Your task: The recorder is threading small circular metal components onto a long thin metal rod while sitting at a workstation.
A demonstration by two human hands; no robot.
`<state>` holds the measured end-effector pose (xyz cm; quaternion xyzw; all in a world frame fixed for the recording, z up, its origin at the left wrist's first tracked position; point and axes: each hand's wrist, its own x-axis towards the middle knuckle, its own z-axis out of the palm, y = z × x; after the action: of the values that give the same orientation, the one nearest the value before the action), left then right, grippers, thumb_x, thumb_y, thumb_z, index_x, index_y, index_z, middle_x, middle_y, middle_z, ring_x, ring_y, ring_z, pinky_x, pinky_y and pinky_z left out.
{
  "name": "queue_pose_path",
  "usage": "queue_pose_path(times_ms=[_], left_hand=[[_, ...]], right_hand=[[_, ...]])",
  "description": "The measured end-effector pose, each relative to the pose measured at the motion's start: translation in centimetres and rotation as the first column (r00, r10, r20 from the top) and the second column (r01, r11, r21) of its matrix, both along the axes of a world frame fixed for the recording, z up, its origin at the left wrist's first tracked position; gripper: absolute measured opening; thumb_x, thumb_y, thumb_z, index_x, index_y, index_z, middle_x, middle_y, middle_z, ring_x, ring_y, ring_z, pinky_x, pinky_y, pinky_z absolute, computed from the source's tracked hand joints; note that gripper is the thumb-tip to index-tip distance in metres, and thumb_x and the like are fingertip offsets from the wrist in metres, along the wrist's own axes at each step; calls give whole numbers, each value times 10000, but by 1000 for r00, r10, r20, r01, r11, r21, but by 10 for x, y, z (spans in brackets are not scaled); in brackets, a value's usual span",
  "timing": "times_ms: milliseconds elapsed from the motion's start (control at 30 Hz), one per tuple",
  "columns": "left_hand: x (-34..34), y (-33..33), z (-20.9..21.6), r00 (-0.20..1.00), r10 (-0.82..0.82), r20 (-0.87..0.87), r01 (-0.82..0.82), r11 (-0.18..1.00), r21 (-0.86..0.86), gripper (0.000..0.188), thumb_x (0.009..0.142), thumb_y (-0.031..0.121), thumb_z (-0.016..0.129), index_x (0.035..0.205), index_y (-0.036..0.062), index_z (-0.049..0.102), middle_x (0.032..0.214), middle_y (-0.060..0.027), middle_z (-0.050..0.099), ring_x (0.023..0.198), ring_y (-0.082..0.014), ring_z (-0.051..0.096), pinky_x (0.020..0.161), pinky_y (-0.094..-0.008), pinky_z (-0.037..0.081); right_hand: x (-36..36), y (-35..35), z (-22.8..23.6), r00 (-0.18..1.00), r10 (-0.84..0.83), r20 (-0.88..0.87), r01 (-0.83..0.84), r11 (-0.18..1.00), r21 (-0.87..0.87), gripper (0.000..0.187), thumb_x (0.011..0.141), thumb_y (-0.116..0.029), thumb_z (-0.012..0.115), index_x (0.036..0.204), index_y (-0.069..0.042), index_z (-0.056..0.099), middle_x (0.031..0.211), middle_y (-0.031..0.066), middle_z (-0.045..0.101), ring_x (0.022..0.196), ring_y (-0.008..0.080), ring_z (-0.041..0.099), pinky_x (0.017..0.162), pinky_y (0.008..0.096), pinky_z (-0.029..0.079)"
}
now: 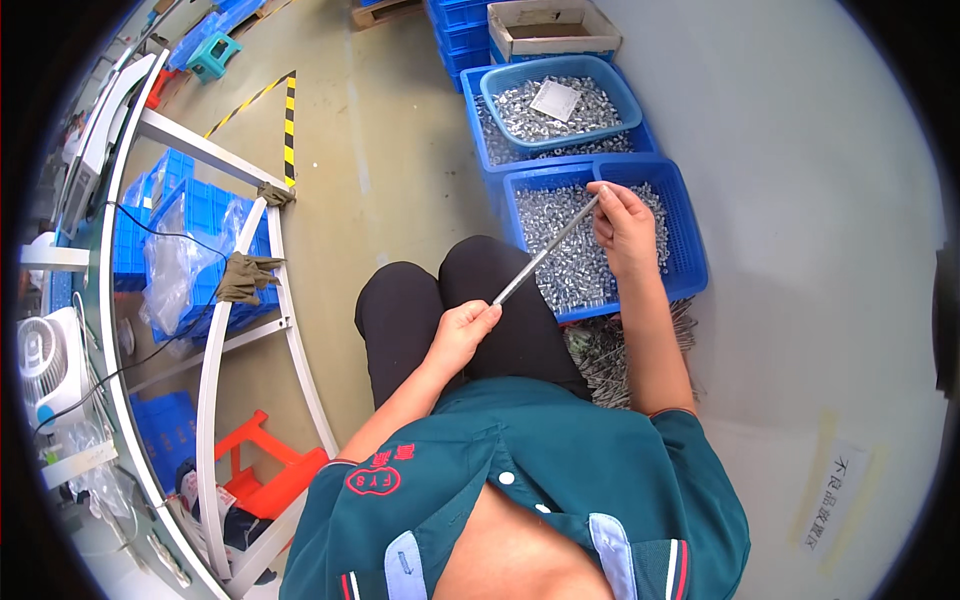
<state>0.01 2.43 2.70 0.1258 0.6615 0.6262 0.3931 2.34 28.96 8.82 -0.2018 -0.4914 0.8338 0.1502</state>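
A long, thin grey metal rod (543, 253) slants across my lap, its far end up and to the right. My left hand (463, 335) is closed around the near end, above my thighs. The far end is pinched between the fingers of my right hand (626, 230), over a blue plastic basket (690, 245). Small silvery metal pieces (560, 215) fill that basket; they look like nuts or short sleeves. Below the basket, beside my right forearm, lies a heap of thin metal rods (605, 360), partly hidden by the arm.
Behind the basket, a light-blue basket (632, 110) of similar pieces sits on a blue crate (470, 95). An open box (555, 14) stands farther back. To my left are a white-framed workbench (210, 400), blue crates (190, 250), an orange stool (275, 485) and a fan (50, 365). A pale wall (800, 250) rises at right.
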Motion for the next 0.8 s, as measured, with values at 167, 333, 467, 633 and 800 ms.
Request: queue_pose_path(times_ms=[167,333,467,633,800], left_hand=[[-3,4,12,995,-11,98,15,999,-37,358,897,296,562,623,77,490,547,80,366,501,-16,305,445,-211,244],[-11,18,23,977,47,207,-44,999,-20,370,896,314,561,609,97,476,525,78,365,438,-11,279,395,-203,196],[-12,18,18,970,31,240,-25,999,-25,353,902,340,544,648,111,454,490,83,318,388,-12,240,362,-188,171],[-12,12,15,962,34,271,-32,999,-15,374,894,332,563,613,106,464,510,79,346,410,-10,263,371,-196,178],[-10,2,8,983,36,180,-34,999,-16,356,896,311,564,629,87,494,532,75,371,452,-12,289,408,-194,215]], right_hand=[[0,-7,4,963,161,217,-185,978,96,211,891,-158,541,1007,8,596,629,-45,441,448,11,321,386,158,218],[0,-29,-7,926,296,235,-305,952,3,233,878,-173,562,1040,-10,604,628,-61,448,457,-3,320,394,156,211],[8,-18,-19,916,341,211,-309,935,-173,241,884,-214,563,1029,-25,600,681,-24,503,478,9,351,396,148,234],[12,-1,-43,955,178,238,-89,936,-341,241,906,-177,517,1061,7,536,811,65,543,561,67,443,395,161,312],[15,10,-56,970,231,77,-172,874,-454,183,886,-111,529,1028,4,537,823,64,542,566,69,436,405,165,314]])
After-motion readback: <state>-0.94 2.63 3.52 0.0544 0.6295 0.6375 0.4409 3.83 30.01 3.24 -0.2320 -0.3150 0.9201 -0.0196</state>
